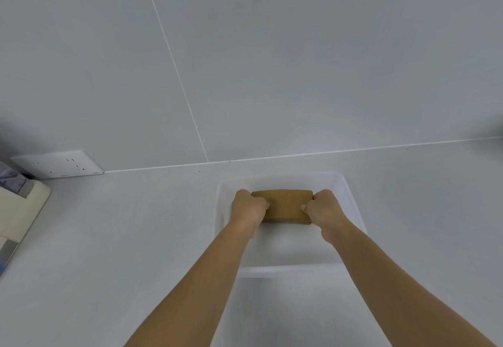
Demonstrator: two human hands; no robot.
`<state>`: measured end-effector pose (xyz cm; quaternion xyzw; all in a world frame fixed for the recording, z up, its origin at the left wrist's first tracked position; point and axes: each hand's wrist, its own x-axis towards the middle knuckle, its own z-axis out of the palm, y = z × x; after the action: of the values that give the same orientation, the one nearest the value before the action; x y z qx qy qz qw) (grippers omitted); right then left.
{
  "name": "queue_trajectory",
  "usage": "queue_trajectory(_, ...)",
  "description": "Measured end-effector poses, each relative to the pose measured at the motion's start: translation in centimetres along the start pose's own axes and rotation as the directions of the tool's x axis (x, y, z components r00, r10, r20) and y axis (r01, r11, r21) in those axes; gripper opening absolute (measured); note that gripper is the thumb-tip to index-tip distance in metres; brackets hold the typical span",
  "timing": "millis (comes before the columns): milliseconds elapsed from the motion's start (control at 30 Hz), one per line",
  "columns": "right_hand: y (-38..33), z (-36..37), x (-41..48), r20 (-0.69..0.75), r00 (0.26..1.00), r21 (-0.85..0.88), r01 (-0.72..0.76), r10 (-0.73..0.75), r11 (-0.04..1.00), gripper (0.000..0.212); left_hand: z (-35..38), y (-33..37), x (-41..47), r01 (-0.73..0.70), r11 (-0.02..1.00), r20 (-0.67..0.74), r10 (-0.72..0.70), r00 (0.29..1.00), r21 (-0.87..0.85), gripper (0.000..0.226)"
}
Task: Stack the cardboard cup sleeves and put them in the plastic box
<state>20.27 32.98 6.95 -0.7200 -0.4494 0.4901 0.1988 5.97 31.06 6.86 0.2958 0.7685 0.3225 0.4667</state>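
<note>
Sleeves [284, 205]: brown cardboard, flattened, gathered into one squared stack; the edge facing the camera shows several layers. How many cannot be told.

Location: between the two hands, inside the outline of the box [351, 197], toward its far end. Whether the stack rests on the box floor or hangs just above it cannot be told.

Left hand [250, 208]: curled closed on the stack's left end, thumb on the top face, fingers wrapped round the far edge and under.

Right hand [325, 209]: mirrors the left, clamped on the right end, thumb on top, fingers hidden behind and beneath.

Box: clear plastic, open-topped, standing on the pale counter [136, 237] directly ahead of the person; both forearms reach over its near rim. No other sleeves are visible in it or on the counter.

Step in hand, as judged: stacking looks finished; this is the placing step, with the bundle being set into the box.

Next move calls for: lowering the stack level until it sits flat on the floor, then loosening both grips together and drawing the fingers out sideways, so the layers do not fan or slide apart.

Also present: a white socket plate [58, 164] on the wall, far left of the left hand.
</note>
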Motion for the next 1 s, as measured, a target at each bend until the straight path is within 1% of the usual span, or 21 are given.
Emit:
queue_trajectory(67, 0.0, 0.1, 0.4, 0.005, 1.000, -0.007, -0.001, 0.001, 1.000, 0.031, 0.0, 0.1, 0.3, 0.009, 1.000, 0.001, -0.009, 1.000, 0.006, 0.018)
queue_trajectory(200, -0.1, 0.3, 0.7, 0.011, 1.000, -0.025, 0.006, -0.006, 1.000, 0.033, 0.0, 0.2, 0.6, 0.033, 0.999, 0.001, -0.033, 0.999, 0.002, 0.012)
queue_trajectory(333, -0.3, 0.5, 0.7, 0.028, 1.000, -0.055, 0.004, -0.002, 0.998, 0.037, -0.1, 0.2, 0.8, 0.034, 0.999, -0.003, -0.034, 0.999, 0.027, 0.028)
queue_trajectory(433, -0.5, 0.5, 0.3, 0.034, 0.999, -0.059, -0.015, 0.017, 0.998, 0.030, -0.2, 0.3, 0.6, 0.028, 0.998, 0.001, -0.028, 1.000, 0.059, 0.030)
queue_trajectory(500, -0.6, 0.4, 0.1, 0.043, 0.999, -0.054, -0.013, 0.015, 0.998, 0.027, -0.2, 0.3, 0.5, 0.022, 0.998, -0.007, -0.022, 1.000, 0.066, 0.023)
queue_trajectory(567, -0.7, 0.3, -0.1, 0.052, 0.999, -0.055, -0.005, 0.007, 0.998, 0.029, -0.3, 0.5, 0.1, 0.018, 0.997, -0.009, -0.017, 1.000, 0.073, 0.014)
queue_trajectory(600, -0.8, 0.3, -0.3, 0.048, 0.999, -0.055, 0.013, -0.010, 0.998, 0.027, -0.3, 0.5, 0.1, 0.007, 0.997, -0.016, -0.006, 1.000, 0.072, 0.013)
queue_trajectory(667, -1.0, 0.4, -0.9, 0.055, 0.998, -0.035, 0.020, -0.018, 0.999, 0.007, -0.5, 0.4, 0.1, 0.011, 0.999, 0.011, -0.011, 1.000, 0.051, 0.021)
queue_trajectory(733, -0.9, 0.3, -1.3, 0.045, 0.999, -0.021, 0.024, -0.024, 0.999, 0.030, -0.7, 0.4, -0.3, 0.008, 1.000, 0.036, -0.008, 0.999, 0.016, 0.015)
queue_trajectory(767, -0.9, 0.1, -1.5, 0.047, 0.998, -0.022, 0.036, -0.035, 0.999, 0.036, -0.9, 0.4, -0.6, 0.004, 1.000, 0.045, -0.003, 0.999, -0.017, 0.024)
queue_trajectory(800, -0.9, 0.0, -1.7, 0.037, 0.997, -0.027, 0.068, -0.067, 0.997, 0.038, -1.1, 0.4, -0.7, -0.001, 0.999, 0.048, 0.003, 0.999, -0.038, 0.039)
queue_trajectory(833, -1.0, -0.3, -2.1, 0.036, 0.996, -0.027, 0.083, -0.082, 0.996, 0.040, -1.3, 0.5, -1.0, -0.006, 0.999, 0.051, 0.008, 0.999, -0.042, 0.048)
queue_trajectory(900, -1.2, -1.0, -2.8, 0.030, 0.993, -0.032, 0.115, -0.114, 0.993, 0.040, -1.9, 0.7, -1.2, -0.040, 0.999, 0.049, 0.042, 0.998, -0.031, 0.055)
queue_trajectory(933, -1.5, -1.5, -3.1, 0.035, 0.988, -0.028, 0.152, -0.151, 0.988, 0.032, -2.2, 0.9, -1.4, -0.064, 0.997, 0.043, 0.065, 0.997, -0.030, 0.058)
queue_trajectory(967, -1.8, -1.9, -3.3, 0.034, 0.984, -0.025, 0.175, -0.174, 0.984, 0.020, -2.6, 1.4, -1.8, -0.095, 0.995, 0.038, 0.095, 0.995, -0.004, 0.061)
queue_trajectory(1000, -2.0, -2.5, -3.6, 0.024, 0.974, -0.020, 0.224, -0.223, 0.974, 0.018, -2.9, 1.8, -2.1, -0.143, 0.989, 0.021, 0.142, 0.990, 0.045, 0.062)
